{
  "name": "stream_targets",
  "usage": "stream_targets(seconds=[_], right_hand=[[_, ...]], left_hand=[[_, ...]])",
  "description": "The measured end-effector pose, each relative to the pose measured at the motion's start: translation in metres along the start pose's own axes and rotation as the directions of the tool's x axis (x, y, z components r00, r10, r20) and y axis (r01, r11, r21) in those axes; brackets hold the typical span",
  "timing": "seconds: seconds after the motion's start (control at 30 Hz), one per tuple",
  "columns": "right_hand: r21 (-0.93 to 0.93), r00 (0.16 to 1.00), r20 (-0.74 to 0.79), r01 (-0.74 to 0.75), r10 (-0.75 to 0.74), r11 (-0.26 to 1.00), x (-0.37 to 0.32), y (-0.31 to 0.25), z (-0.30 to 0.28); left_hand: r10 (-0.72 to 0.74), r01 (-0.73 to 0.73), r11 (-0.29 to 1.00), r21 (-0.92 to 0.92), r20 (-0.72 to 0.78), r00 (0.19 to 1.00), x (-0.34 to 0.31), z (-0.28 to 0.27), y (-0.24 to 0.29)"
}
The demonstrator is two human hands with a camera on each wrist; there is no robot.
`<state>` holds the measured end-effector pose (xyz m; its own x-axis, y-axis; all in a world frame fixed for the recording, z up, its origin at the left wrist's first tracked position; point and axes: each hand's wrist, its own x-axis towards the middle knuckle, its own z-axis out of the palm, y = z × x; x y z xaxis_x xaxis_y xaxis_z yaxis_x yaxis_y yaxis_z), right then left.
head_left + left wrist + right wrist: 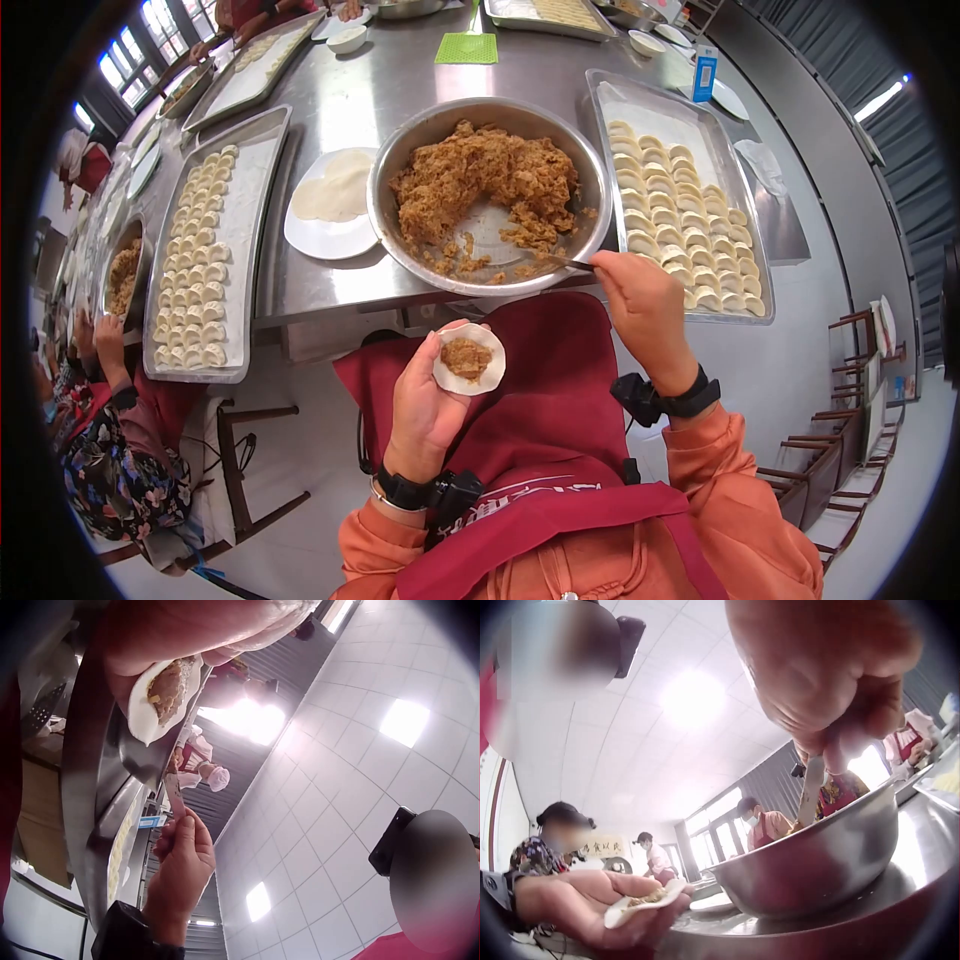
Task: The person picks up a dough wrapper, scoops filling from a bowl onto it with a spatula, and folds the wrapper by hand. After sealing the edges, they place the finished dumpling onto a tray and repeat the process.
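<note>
Right hand (645, 305) holds stick (565, 263) in bowl (492, 228); only head view shows filling (480, 170)

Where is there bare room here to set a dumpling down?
Free: the left tray, right of its dumpling rows; the right tray, at its far end; the table between bowl and green scraper. Crowded: the right tray's near half, packed with dumplings.
</note>
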<state>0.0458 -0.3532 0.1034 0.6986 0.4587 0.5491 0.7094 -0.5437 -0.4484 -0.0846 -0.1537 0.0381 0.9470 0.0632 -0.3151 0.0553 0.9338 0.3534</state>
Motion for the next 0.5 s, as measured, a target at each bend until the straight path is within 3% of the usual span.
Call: stream_targets(seconds=[0.07,0.17,0.5], right_hand=[[-0.219,0.995,0.045,0.098,-0.09,0.971,0.006,-0.001,0.004],[-0.316,0.979,0.151,0.182,-0.14,0.931,0.01,0.002,0.013],[-0.23,0.977,0.186,0.144,-0.102,0.962,0.013,-0.003,0.014]], left_hand=[[0.003,-0.003,1.0,0.004,-0.004,1.0,0.0,0.001,0.0],[0.005,-0.005,1.0,0.0,-0.007,1.0,-0.001,0.001,0.0],[0.004,-0.005,1.0,-0.007,-0.032,0.999,0.0,0.003,0.002]])
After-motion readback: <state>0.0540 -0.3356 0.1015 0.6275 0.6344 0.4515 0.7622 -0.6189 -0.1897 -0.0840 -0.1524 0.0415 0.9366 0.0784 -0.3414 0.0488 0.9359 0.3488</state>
